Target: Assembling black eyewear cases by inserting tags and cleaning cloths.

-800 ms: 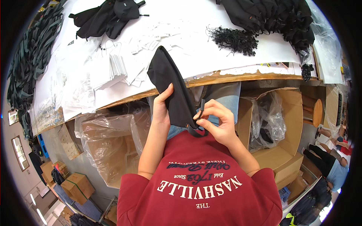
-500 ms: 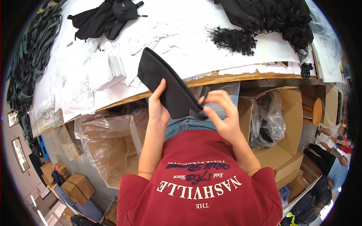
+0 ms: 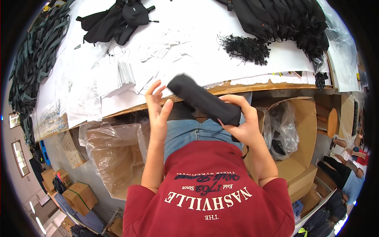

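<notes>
Workshop handling fabric goods — white-covered worktable [image 3: 205, 19] bearing piled black bags [image 3: 276, 17], heaped dark straps [image 3: 41, 53] and stacked paper tags [image 3: 125, 74] — with cardboard cartons [image 3: 80, 198] standing around.

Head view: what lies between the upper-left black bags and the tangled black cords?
Loose white tags, scattered on the white tabletop nearer the black bags; the head view shows them.

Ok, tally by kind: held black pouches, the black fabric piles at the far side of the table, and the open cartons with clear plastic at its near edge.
Black pouch, in the right hand: 1
Black fabric piles: 2
Open cartons: 2
Total: 5
</notes>
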